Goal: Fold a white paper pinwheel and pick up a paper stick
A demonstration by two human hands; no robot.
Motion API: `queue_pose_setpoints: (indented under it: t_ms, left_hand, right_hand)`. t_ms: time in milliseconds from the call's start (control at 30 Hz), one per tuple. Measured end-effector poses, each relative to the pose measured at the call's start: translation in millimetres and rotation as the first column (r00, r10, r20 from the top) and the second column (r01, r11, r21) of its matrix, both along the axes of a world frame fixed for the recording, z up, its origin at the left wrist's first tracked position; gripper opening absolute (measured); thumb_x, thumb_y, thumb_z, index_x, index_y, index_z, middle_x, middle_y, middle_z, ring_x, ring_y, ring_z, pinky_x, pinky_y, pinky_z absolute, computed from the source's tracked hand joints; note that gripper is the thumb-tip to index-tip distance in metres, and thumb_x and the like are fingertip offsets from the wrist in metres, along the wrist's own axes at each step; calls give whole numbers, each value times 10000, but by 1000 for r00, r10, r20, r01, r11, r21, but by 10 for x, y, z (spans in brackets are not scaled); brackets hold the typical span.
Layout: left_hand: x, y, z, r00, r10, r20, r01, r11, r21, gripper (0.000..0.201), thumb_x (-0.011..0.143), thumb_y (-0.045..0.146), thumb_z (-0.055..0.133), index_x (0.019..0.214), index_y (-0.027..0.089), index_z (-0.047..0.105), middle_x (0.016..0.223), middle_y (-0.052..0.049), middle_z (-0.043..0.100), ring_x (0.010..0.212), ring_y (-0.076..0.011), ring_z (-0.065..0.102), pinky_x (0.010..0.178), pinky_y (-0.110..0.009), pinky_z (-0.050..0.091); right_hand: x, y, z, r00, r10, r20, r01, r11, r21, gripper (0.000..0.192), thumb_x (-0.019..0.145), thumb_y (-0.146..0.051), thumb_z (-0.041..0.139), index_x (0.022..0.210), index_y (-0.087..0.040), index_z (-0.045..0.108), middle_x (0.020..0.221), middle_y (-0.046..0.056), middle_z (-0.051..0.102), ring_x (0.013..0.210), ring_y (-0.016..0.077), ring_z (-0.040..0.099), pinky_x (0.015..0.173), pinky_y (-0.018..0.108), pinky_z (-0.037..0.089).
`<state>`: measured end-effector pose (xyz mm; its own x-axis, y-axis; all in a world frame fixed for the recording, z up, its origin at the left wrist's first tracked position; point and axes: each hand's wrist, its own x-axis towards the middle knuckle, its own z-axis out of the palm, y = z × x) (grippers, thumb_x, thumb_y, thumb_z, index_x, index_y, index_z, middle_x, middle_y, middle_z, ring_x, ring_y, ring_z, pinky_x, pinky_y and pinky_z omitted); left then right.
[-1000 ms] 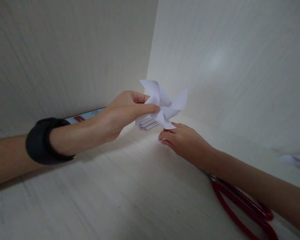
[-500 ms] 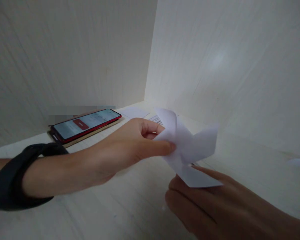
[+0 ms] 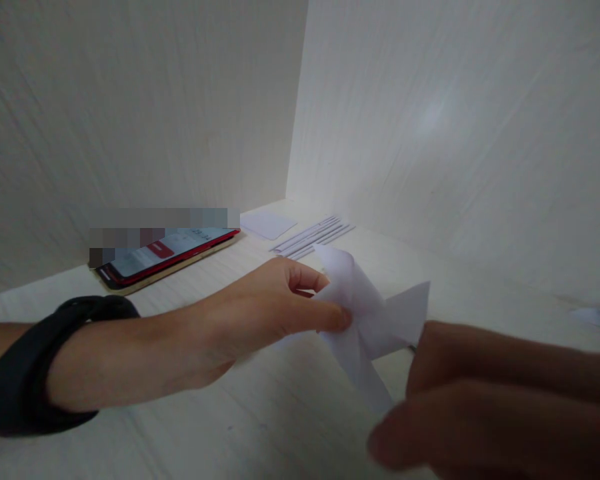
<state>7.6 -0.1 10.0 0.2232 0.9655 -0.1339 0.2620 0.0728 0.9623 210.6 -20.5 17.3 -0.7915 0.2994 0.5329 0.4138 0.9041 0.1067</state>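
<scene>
My left hand [image 3: 290,300], with a dark band on its wrist, pinches a white paper pinwheel [image 3: 380,320] between thumb and fingers. The thumb presses near the middle of the curled paper, and its blades fan out to the right and down. Close by at the lower right is my right hand [image 3: 470,407], slightly blurred, its fingers bent inward. A small dark tip [image 3: 413,348] shows beside those fingers, and I cannot make out what it belongs to. The lower blade runs down close to the right thumb; whether they touch is unclear.
A phone [image 3: 180,250] with a red edge lies on a tan flat thing at the left. Several thin white paper sticks [image 3: 315,235] and a white paper sheet [image 3: 267,224] lie near the corner of two pale walls. A white scrap [image 3: 595,317] is at far right.
My right hand has moved right and away from the middle of the pinwheel. The left hand and the pinwheel sit slightly lower, so the paper sticks show more fully.
</scene>
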Motion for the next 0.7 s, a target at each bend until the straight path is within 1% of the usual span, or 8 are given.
queue_pose_setpoints:
  t_ms: [33,100,167,200,333,500,600,700]
  left_hand:
    - [2,4,-5,1000,-15,5,15,1000,-23,97,697,245,624,713,186,700,829,-14,736,841,-197,662,763,-267,475]
    - [-2,9,-20,999,-35,-11,34,997,-72,99,700,242,635,734,190,712,833,-9,740,845,-191,665,744,-253,466]
    - [-12,9,-37,999,-48,-22,45,993,-111,118,698,241,646,768,199,731,839,-1,742,846,-184,663,711,-235,454]
    - [-18,6,-45,998,-56,-22,53,991,-124,122,697,240,646,770,202,736,833,1,740,837,-180,659,694,-229,448]
    - [-37,-14,-59,995,-102,-15,99,986,-133,123,689,240,633,738,211,742,835,3,740,792,-169,645,665,-222,444]
    - [-44,-32,-55,993,-119,-13,116,983,-142,119,684,258,629,693,227,744,763,1,730,752,-185,652,642,-244,458]
    - [-48,-34,-63,993,-114,-27,110,985,-133,113,691,263,639,702,232,747,768,9,729,705,-164,630,595,-226,432]
    - [-50,-34,-70,994,-108,-20,104,986,-129,100,697,262,637,688,223,729,743,16,715,706,-159,625,578,-212,408]
  right_hand:
    - [3,50,76,1000,-6,-26,4,998,-66,207,879,-162,478,817,-289,628,627,-67,623,413,59,519,410,153,435]
    - [18,165,181,984,-93,-150,32,929,-368,175,903,-204,520,828,-277,659,654,-66,675,514,77,614,539,126,526]
    - [25,283,214,959,-180,-217,34,838,-545,110,879,-249,622,795,-296,676,689,-89,718,547,78,641,485,114,499]
    - [22,339,206,952,-195,-236,25,818,-575,100,851,-256,672,765,-306,681,695,-100,728,550,79,640,465,116,484]
    - [-17,501,114,949,-126,-289,-31,874,-484,77,810,-318,718,735,-301,708,732,-70,735,550,106,638,488,171,517]
    - [-34,548,67,984,-76,-162,37,973,-227,112,877,-332,625,804,-282,694,959,-9,723,799,175,704,616,242,582]
    - [-50,522,67,990,-69,-123,57,994,-96,199,927,-337,539,802,-270,679,989,17,701,882,200,699,642,268,589]
    - [-79,476,56,990,-40,-137,32,997,-64,218,941,-293,513,788,-261,665,993,29,687,870,191,690,633,258,582]
